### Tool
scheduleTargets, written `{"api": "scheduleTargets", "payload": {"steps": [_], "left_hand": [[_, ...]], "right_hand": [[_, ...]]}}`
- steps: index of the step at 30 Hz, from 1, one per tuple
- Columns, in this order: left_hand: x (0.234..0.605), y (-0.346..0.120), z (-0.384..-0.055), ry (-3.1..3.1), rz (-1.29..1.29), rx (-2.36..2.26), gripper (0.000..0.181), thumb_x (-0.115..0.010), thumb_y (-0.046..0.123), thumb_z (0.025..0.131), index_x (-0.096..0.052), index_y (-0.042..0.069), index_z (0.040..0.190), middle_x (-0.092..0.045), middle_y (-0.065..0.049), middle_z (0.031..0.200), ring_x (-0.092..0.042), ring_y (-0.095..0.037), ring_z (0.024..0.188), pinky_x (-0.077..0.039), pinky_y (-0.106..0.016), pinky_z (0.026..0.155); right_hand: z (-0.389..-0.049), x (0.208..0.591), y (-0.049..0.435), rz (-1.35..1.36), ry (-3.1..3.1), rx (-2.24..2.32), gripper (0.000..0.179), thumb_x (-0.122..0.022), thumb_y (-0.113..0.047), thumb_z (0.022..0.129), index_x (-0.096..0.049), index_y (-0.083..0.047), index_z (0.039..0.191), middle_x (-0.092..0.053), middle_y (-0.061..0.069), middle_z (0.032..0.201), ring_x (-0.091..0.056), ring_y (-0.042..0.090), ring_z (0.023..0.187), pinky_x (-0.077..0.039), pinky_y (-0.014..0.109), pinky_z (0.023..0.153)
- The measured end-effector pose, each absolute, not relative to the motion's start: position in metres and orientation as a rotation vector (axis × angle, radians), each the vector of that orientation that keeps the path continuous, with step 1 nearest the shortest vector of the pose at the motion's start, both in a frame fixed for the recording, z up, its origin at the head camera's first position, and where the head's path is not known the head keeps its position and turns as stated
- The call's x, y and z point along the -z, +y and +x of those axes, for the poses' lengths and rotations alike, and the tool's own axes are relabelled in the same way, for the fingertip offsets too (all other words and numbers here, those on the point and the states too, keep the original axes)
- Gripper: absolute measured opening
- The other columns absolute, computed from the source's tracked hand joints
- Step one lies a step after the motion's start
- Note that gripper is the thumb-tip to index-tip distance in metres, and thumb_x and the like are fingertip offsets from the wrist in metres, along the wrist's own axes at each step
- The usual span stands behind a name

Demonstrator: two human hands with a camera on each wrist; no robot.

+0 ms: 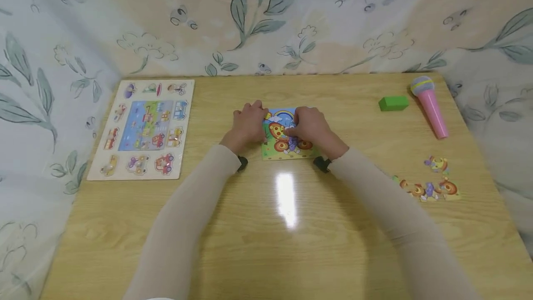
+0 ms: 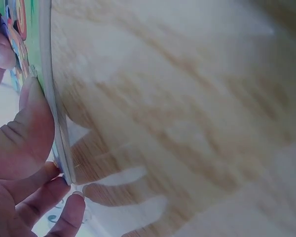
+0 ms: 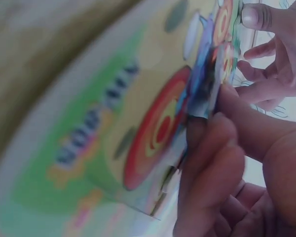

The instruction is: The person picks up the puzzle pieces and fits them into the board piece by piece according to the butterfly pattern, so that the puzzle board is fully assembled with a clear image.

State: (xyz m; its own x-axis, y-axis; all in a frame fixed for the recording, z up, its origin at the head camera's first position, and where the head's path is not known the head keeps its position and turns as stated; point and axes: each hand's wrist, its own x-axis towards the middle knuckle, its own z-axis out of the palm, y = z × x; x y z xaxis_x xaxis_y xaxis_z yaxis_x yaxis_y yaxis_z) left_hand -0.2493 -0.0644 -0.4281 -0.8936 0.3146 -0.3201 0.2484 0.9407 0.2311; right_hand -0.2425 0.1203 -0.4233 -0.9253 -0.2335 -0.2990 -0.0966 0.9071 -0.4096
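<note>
A small colourful jigsaw board (image 1: pixel 272 154) with a rainbow and a cartoon vehicle with round wheels lies in the middle of the table. My left hand (image 1: pixel 249 124) grips its left side, the thumb (image 2: pixel 32 123) over the edge and the other fingers around the far corner. Over the middle of the board, my right hand (image 1: pixel 313 126) pinches a puzzle piece (image 3: pixel 203 94) between thumb and forefinger. That piece stands tilted against the picture; whether any edge of it sits in its slot is hidden by the fingers.
Loose puzzle pieces (image 1: pixel 447 188) lie at the right, partly behind the right sleeve, with another small cluster (image 1: pixel 437 165) above them. Farther back are a green block (image 1: pixel 393 103) and a pink toy microphone (image 1: pixel 433 110). A vehicle puzzle board (image 1: pixel 143 174) lies at the left.
</note>
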Motion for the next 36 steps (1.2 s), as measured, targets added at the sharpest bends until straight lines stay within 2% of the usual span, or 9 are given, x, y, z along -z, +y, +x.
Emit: {"api": "scheduleTargets", "payload": {"steps": [8, 14, 21, 25, 30, 36], "left_hand": [[0.433, -0.069, -0.242, 2.752, 0.399, -0.293, 0.086, -0.086, 0.031, 0.068, -0.047, 0.014, 0.143, -0.044, -0.004, 0.129, -0.040, -0.029, 0.118, -0.033, -0.059, 0.101], [0.432, -0.062, -0.249, 2.777, 0.420, -0.282, 0.086, -0.087, 0.032, 0.066, -0.048, 0.014, 0.142, -0.044, -0.004, 0.129, -0.041, -0.029, 0.117, -0.033, -0.058, 0.100], [0.434, -0.061, -0.245, 2.735, 0.407, -0.275, 0.087, -0.085, 0.031, 0.069, -0.044, 0.014, 0.144, -0.042, -0.005, 0.132, -0.040, -0.029, 0.120, -0.033, -0.059, 0.102], [0.431, -0.062, -0.246, 2.759, 0.403, -0.270, 0.085, -0.085, 0.030, 0.068, -0.047, 0.014, 0.142, -0.043, -0.005, 0.130, -0.040, -0.029, 0.117, -0.033, -0.059, 0.101], [0.430, -0.065, -0.251, 2.773, 0.422, -0.283, 0.085, -0.085, 0.030, 0.068, -0.047, 0.014, 0.142, -0.043, -0.005, 0.128, -0.040, -0.029, 0.117, -0.033, -0.059, 0.101], [0.432, -0.066, -0.252, 2.759, 0.427, -0.298, 0.085, -0.085, 0.031, 0.069, -0.047, 0.013, 0.142, -0.043, -0.005, 0.130, -0.039, -0.030, 0.120, -0.032, -0.060, 0.102]], "right_hand": [[-0.240, 0.427, 0.110, -0.200, 2.746, 0.406, 0.040, -0.075, -0.046, 0.079, -0.059, -0.010, 0.083, -0.059, 0.005, 0.077, -0.053, 0.021, 0.068, -0.038, 0.029, 0.050], [-0.243, 0.425, 0.118, -0.199, 2.761, 0.442, 0.039, -0.075, -0.044, 0.080, -0.059, -0.008, 0.081, -0.058, 0.005, 0.076, -0.052, 0.021, 0.066, -0.038, 0.029, 0.050], [-0.240, 0.425, 0.119, -0.156, 2.725, 0.457, 0.042, -0.076, -0.043, 0.079, -0.058, -0.006, 0.086, -0.060, 0.007, 0.080, -0.054, 0.021, 0.070, -0.041, 0.030, 0.054], [-0.239, 0.427, 0.117, -0.164, 2.753, 0.518, 0.039, -0.076, -0.041, 0.080, -0.056, -0.008, 0.080, -0.057, 0.005, 0.074, -0.051, 0.020, 0.066, -0.038, 0.028, 0.051], [-0.239, 0.427, 0.113, -0.232, 2.791, 0.534, 0.032, -0.072, -0.036, 0.085, -0.062, -0.010, 0.068, -0.058, 0.002, 0.066, -0.052, 0.018, 0.060, -0.037, 0.027, 0.047], [-0.237, 0.429, 0.110, -0.240, 2.767, 0.497, 0.031, -0.066, -0.034, 0.091, -0.063, -0.011, 0.070, -0.059, 0.003, 0.070, -0.053, 0.018, 0.062, -0.039, 0.028, 0.048]]}}
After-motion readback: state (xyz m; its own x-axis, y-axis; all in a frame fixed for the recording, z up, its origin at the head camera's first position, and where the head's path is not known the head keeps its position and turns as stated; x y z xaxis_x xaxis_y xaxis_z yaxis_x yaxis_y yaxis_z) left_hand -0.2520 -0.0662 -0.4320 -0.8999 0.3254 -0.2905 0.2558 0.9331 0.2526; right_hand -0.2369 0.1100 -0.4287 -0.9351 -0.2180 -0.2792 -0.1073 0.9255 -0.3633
